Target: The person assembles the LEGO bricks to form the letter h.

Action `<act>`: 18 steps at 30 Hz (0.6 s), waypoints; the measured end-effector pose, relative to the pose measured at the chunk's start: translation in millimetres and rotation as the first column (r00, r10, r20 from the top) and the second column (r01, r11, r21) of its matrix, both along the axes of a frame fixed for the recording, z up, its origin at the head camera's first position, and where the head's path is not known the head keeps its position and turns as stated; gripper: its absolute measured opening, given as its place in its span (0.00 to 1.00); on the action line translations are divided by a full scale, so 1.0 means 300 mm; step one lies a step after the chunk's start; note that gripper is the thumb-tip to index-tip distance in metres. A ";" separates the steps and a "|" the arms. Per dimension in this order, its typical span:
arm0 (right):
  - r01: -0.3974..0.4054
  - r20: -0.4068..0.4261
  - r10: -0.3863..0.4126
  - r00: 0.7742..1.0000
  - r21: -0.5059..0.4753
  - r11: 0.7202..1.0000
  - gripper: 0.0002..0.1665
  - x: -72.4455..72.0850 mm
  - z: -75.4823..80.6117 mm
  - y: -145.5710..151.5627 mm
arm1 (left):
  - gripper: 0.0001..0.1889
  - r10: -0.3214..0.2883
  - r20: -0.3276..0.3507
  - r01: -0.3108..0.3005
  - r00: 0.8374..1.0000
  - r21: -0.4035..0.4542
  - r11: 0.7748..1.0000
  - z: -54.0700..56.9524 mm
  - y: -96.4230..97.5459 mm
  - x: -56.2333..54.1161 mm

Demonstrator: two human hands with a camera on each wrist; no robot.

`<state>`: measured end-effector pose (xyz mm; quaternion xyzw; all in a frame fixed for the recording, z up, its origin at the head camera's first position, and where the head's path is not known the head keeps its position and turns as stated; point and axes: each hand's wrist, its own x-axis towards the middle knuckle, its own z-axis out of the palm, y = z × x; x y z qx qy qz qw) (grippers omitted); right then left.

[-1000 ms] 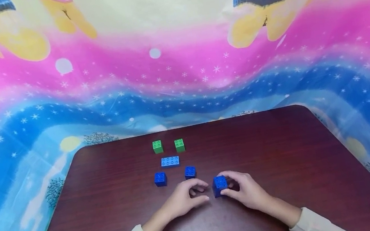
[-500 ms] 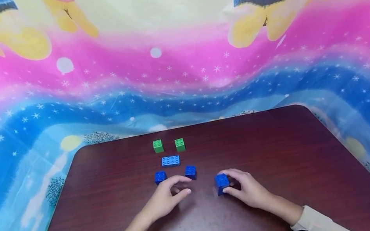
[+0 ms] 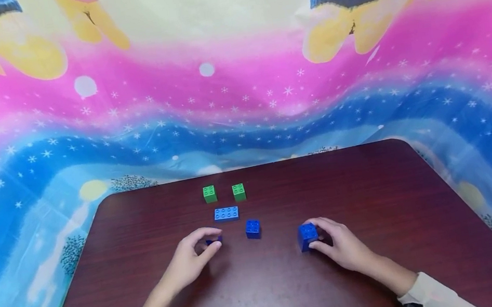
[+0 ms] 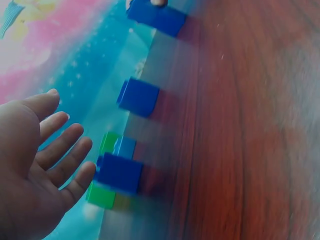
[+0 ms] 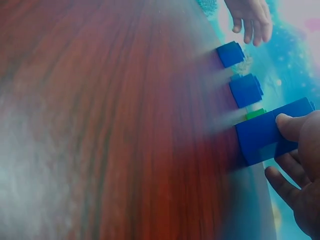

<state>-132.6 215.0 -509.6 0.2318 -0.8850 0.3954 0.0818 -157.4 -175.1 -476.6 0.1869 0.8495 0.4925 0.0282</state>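
My right hand (image 3: pixel 346 248) pinches a tall blue building block (image 3: pixel 307 237) between thumb and fingers, upright and close over the table. In the right wrist view, the thumb lies along the side of that block (image 5: pixel 270 132). My left hand (image 3: pixel 189 260) is by the left blue brick (image 3: pixel 213 240), covering most of it in the head view. The left wrist view shows the fingers loosely spread beside this brick (image 4: pixel 119 173), with nothing held. Another square blue brick (image 3: pixel 253 229) sits between the two hands.
Farther back lies a lighter blue, long brick (image 3: pixel 226 214) with two rows of studs. Behind it stand two green bricks (image 3: pixel 210 194), side by side. The dark wooden table (image 3: pixel 372 177) ends at a printed cloth backdrop (image 3: pixel 237 91).
My left hand has moved left, away from the tall blue block, over to the left blue brick. The right hand has shifted a little right, carrying the block along.
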 end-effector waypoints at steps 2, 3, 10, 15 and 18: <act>0.009 -0.013 -0.009 1.000 0.006 1.000 0.29 -0.002 0.000 0.012 | 0.16 0.025 -0.001 -0.025 1.000 0.006 1.000 -0.001 -0.016 -0.007; 0.014 -0.020 -0.014 1.000 0.010 1.000 0.29 -0.002 0.000 0.018 | 0.17 0.035 -0.007 -0.035 0.999 0.009 0.999 -0.004 -0.024 -0.011; 0.057 -0.029 -0.056 0.998 0.040 0.998 0.30 -0.005 0.004 0.056 | 0.20 0.055 -0.064 -0.054 0.996 0.005 0.999 -0.035 -0.062 -0.049; 0.081 -0.005 -0.081 0.997 0.049 0.995 0.31 -0.008 0.006 0.084 | 0.22 0.047 -0.053 -0.047 0.998 0.003 0.999 -0.064 -0.081 -0.078; 0.095 0.004 -0.095 0.995 0.053 0.994 0.31 -0.008 0.007 0.102 | 0.24 0.051 -0.037 -0.051 0.998 -0.006 0.999 -0.085 -0.089 -0.092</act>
